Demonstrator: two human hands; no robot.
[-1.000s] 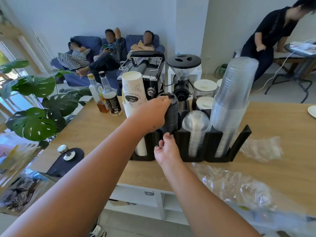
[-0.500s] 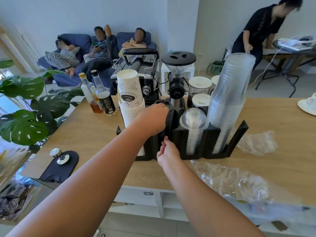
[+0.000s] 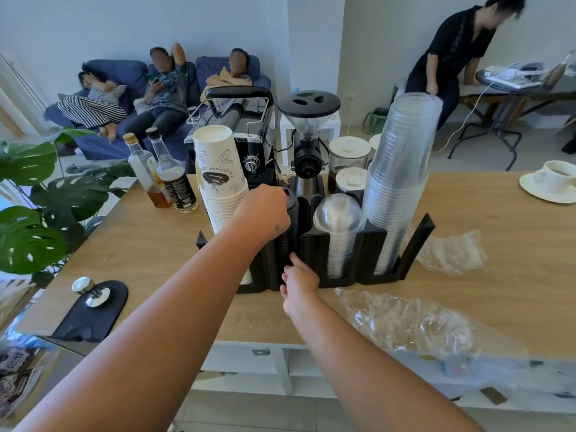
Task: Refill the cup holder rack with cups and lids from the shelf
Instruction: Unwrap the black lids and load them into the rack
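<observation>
Head view: vertical stack of black plastic lids [image 3: 290,232] in black slotted rack [image 3: 367,241] on wooden table [image 3: 149,244]; left hand [image 3: 265,210] hides its top, grip curled round it; right hand [image 3: 300,279] at its base, grip indiscernible.

We see a bright room in soft daylight, strongest at the left edge, where the space behind the plant [image 3: 28,241] is washed out to white. The table [image 3: 486,210] is evenly lit, with only faint, soft shadows beside the rack [image 3: 372,260]. Small highlights glint on the clear cups [image 3: 402,169] and the crumpled plastic wrap [image 3: 405,322]. Straight lines bow toward the corners from the wide lens, and the lower right corner looks smeared and soft.
</observation>
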